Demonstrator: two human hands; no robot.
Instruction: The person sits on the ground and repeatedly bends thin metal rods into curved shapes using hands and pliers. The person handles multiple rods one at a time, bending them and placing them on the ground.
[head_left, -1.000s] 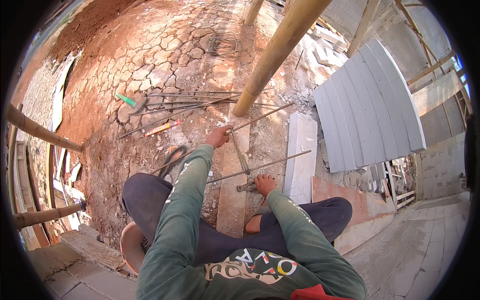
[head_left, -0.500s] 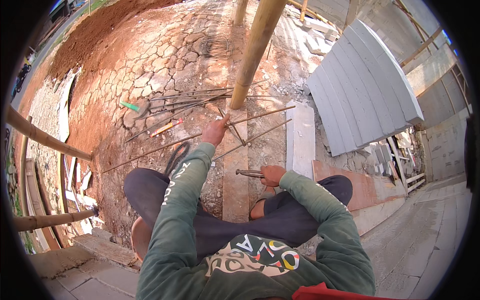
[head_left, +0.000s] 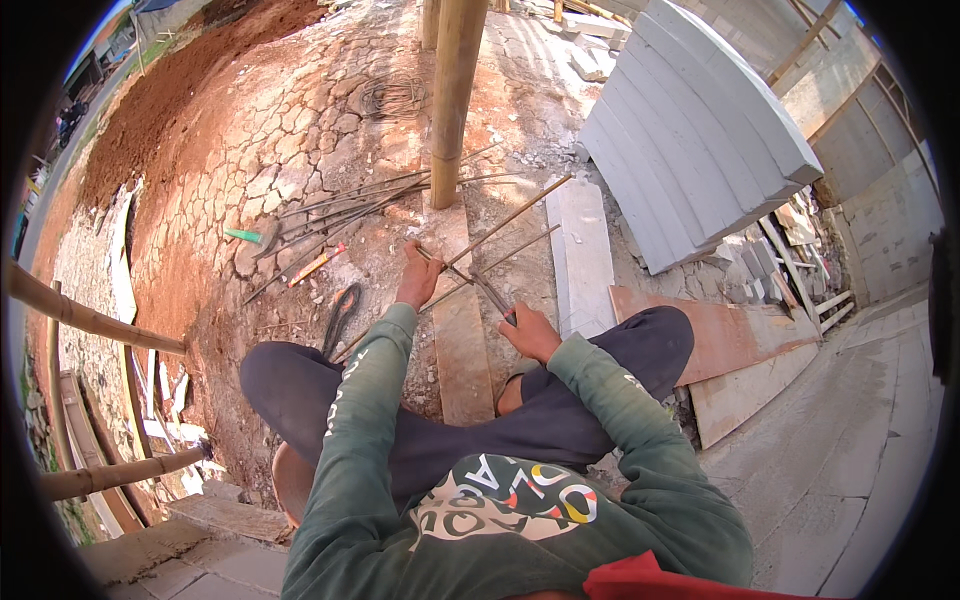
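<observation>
My left hand (head_left: 420,276) is closed round thin steel rebar (head_left: 520,212), near where a short crosspiece joins two long rods. These rods slant from beside my left knee up to the right, above a plank on the ground. My right hand (head_left: 532,334) grips the handles of a pair of pincers (head_left: 492,294). Their jaws meet the rebar at the crossing, just right of my left hand; whether they bite on tie wire is too small to tell. Between my left knee and left hand lies a dark, loop-shaped item (head_left: 342,312).
A bamboo post (head_left: 455,110) stands just beyond the rebar. Loose rods (head_left: 370,200), a green-handled hammer (head_left: 243,236) and a red-yellow packet (head_left: 318,264) lie ahead left. Large grey blocks (head_left: 700,140) stand at right, beside a pale slab (head_left: 582,255) and boards (head_left: 700,340).
My right hand has brought the pincers forward and left, from apart to touching the rebar crossing. The rebar has shifted in my left hand, its crosspiece now at a different slant. The view has moved slightly.
</observation>
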